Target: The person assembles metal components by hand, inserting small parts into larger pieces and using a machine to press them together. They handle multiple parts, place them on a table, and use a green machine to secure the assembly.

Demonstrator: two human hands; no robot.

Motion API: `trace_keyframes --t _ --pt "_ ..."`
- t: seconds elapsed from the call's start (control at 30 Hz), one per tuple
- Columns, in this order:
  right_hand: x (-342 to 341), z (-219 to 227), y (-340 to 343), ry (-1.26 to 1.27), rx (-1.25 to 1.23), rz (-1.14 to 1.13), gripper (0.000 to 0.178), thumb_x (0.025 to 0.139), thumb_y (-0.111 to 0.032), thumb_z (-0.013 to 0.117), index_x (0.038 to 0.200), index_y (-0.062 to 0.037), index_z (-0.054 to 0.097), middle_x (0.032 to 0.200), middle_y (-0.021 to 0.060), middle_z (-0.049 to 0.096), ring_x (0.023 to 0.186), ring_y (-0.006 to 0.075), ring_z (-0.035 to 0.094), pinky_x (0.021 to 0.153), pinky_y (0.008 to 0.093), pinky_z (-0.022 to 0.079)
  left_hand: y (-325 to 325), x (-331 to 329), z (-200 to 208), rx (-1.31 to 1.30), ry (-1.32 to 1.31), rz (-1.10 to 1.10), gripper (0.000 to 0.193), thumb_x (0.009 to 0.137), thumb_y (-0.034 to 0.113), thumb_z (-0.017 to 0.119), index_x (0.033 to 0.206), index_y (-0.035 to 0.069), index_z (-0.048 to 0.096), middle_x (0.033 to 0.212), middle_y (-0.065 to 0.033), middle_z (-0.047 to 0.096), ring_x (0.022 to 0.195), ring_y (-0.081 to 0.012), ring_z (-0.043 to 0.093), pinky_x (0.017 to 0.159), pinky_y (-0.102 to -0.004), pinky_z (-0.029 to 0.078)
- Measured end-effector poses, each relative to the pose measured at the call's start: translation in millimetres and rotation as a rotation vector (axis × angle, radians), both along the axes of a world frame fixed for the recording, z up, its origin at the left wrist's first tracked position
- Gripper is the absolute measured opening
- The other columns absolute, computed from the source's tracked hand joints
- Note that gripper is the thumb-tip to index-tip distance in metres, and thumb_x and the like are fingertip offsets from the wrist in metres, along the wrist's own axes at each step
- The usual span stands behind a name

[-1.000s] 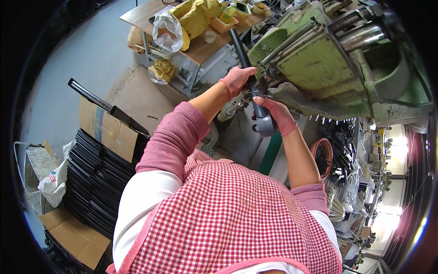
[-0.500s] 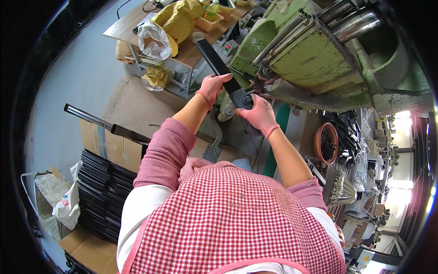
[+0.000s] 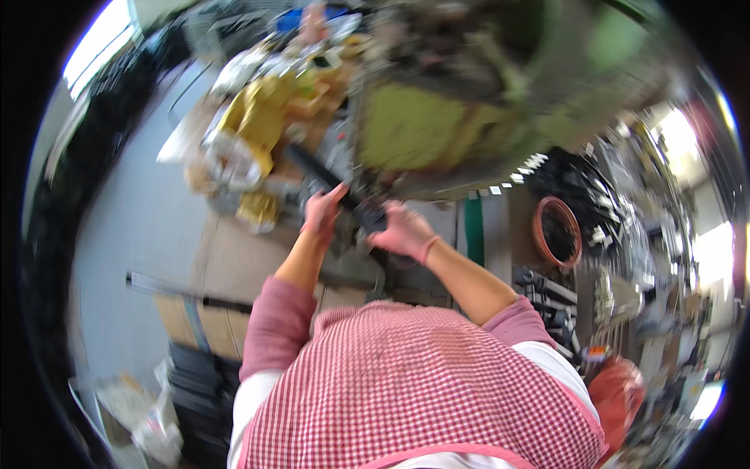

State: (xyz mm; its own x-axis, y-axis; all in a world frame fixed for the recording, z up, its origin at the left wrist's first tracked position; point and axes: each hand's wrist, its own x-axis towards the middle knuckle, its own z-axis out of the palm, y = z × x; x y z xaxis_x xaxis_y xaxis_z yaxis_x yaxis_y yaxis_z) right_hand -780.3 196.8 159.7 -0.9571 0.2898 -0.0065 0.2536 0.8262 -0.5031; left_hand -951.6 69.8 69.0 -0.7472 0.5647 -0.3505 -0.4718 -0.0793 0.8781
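Note:
A long black tube-like part [image 3: 311, 165], with a wider end piece near my right hand, slants up and to the left in front of the green machine [image 3: 426, 129]. My left hand [image 3: 321, 213], in a pink glove, is closed around its middle. At the wider lower end, my right hand [image 3: 406, 230], gloved in pink too, grips the same part. Motion blur hides the finer details of the part and my fingertips.
Yellow bags [image 3: 259, 121] lie on a bench at the upper left. On the left, a dark tube [image 3: 168, 286] juts out above stacked black pieces [image 3: 197, 391]. A reddish basket [image 3: 539, 233] stands at right, near a red bag [image 3: 617, 395].
The whole view has swung, and blur has set in. In it, both hands and the black part sit lower and further left. Both hands keep their hold on the part.

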Motion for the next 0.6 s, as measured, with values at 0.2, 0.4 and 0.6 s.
trace_keyframes --t 0.2,0.4,0.6 --pt "-5.7 56.4 37.1 -0.164 -0.166 0.0 0.068 0.07 -0.039 0.076 0.109 0.0142 0.061 0.107 0.0292 0.068 0.097 0.0392 0.068 0.088 0.0399 0.053 44.6 -36.2 27.9 0.275 -0.063 -0.088 0.017 0.095 0.018 0.054 0.105 0.008 0.062 0.092 -0.0048 0.067 0.078 -0.0166 0.065 0.061 -0.0252 0.049" --pt "68.5 53.0 96.0 -0.191 -0.509 -0.291 0.07 0.068 -0.034 0.082 0.114 0.0067 0.048 0.106 0.0269 0.065 0.101 0.0333 0.065 0.086 0.0396 0.051 68.9 -39.3 41.4 0.48 -0.024 -0.073 0.021 0.097 0.029 0.057 0.101 0.009 0.064 0.089 -0.0021 0.067 0.076 -0.0149 0.063 0.07 -0.0284 0.052" --pt "278.1 -25.7 138.7 0.038 -1.15 -0.702 0.057 0.067 -0.024 0.091 0.111 0.0027 0.066 0.102 0.0088 0.067 0.094 0.0155 0.061 0.085 0.0359 0.049 -30.9 37.9 -30.0 -0.037 -0.308 0.121 0.018 0.096 0.023 0.062 0.082 0.012 0.062 0.07 0.0001 0.057 0.065 -0.0132 0.056 0.064 -0.0276 0.05"
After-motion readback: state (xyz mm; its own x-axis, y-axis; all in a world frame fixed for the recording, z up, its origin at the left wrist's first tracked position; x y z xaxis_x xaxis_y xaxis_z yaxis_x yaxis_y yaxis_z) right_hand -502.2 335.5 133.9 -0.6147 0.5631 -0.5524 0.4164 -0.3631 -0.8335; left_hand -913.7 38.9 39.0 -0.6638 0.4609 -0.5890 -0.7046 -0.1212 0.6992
